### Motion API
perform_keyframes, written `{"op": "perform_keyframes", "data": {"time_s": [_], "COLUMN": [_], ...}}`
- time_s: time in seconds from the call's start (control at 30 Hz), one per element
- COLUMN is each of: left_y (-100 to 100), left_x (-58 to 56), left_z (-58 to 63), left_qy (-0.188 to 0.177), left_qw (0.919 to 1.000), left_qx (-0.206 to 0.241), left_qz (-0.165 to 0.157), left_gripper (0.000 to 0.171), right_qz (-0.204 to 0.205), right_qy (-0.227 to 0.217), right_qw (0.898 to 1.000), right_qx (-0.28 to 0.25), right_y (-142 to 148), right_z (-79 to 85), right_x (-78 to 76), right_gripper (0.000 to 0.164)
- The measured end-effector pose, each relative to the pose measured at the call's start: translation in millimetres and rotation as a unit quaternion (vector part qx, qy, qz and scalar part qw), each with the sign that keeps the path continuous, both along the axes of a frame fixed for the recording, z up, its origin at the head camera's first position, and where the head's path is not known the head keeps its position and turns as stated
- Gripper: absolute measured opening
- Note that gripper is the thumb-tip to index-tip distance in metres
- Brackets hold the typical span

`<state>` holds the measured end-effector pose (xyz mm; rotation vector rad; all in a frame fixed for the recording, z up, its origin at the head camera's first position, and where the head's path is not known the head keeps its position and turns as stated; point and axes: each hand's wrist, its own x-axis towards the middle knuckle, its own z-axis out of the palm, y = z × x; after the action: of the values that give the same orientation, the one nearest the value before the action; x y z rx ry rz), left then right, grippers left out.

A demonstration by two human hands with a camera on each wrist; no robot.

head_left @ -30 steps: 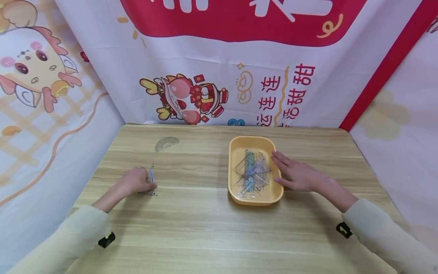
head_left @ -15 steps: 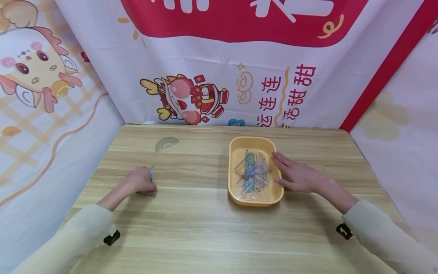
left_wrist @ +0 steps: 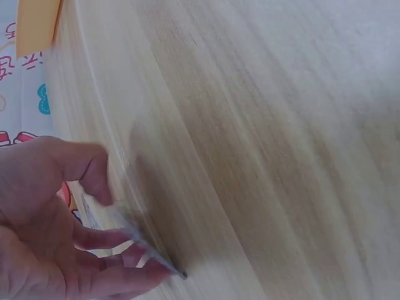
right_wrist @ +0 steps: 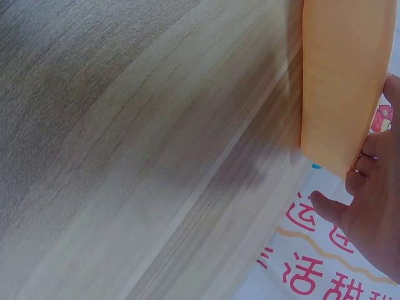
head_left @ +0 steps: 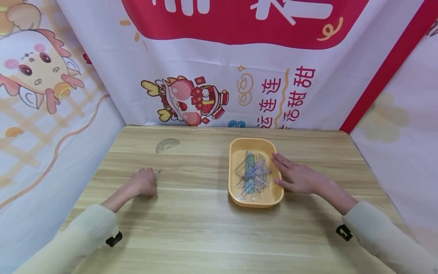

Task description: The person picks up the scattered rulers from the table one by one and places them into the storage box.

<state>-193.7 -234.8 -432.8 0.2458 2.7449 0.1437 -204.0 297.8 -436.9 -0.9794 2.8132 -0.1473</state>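
At the left of the table, my left hand (head_left: 143, 183) pinches a clear set square (left_wrist: 154, 252) between thumb and fingers. Only a corner of it pokes out past the fingertips in the head view. The left wrist view shows it nearly edge-on, tilted close to the tabletop; whether it touches the wood I cannot tell. My right hand (head_left: 298, 176) rests with extended fingers on the right rim of a yellow plastic bin (head_left: 254, 204). Inside the bin lie a green ruler (head_left: 249, 171) and several clear set squares, overlapping one another. A purplish protractor (head_left: 262, 177) seems to be among them.
A clear protractor (head_left: 164, 145) lies flat near the table's back left. The wooden table (head_left: 205, 228) ends at a printed cloth backdrop (head_left: 205, 53). Cloth walls stand at both sides. A black device (head_left: 114, 239) hangs at the left wrist, another (head_left: 343, 232) at the right.
My left hand has gathered the set square up, turning it so that less shows beyond the fingers. My right hand and the bin have stayed in place.
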Motion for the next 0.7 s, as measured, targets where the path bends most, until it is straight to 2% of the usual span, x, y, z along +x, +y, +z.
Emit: {"op": "perform_keyframes", "data": {"time_s": [0.1,0.2,0.4,0.6,0.7], "left_y": [-2,-7,-15,-13,-10], "left_x": [1.7,3.1,-1.5,-10.6,-14.5], "left_z": [-1.3,-1.6,5.6,12.4,15.9], "left_qy": [0.021,0.037,0.029,0.023,0.026], "left_qw": [0.9994,0.9979,0.9977,0.9937,0.9893], "left_qx": [-0.01,-0.008,0.044,0.104,0.134], "left_qz": [-0.027,-0.052,-0.044,-0.035,-0.05], "left_gripper": [0.03,0.023,0.005,0.017,0.021], "right_qz": [-0.001,-0.001,0.0,0.003,0.001], "right_qy": [-0.001,-0.001,0.002,0.007,0.004], "right_qw": [1.0,1.0,1.0,1.0,1.0], "right_qx": [0.0,-0.002,0.0,0.002,0.003], "right_y": [0,0,0,1,0], "right_z": [0.2,0.2,-0.6,-1.8,-1.2], "right_x": [0.4,0.1,-0.8,-1.2,-1.2], "right_gripper": [0.079,0.078,0.079,0.079,0.079]}}
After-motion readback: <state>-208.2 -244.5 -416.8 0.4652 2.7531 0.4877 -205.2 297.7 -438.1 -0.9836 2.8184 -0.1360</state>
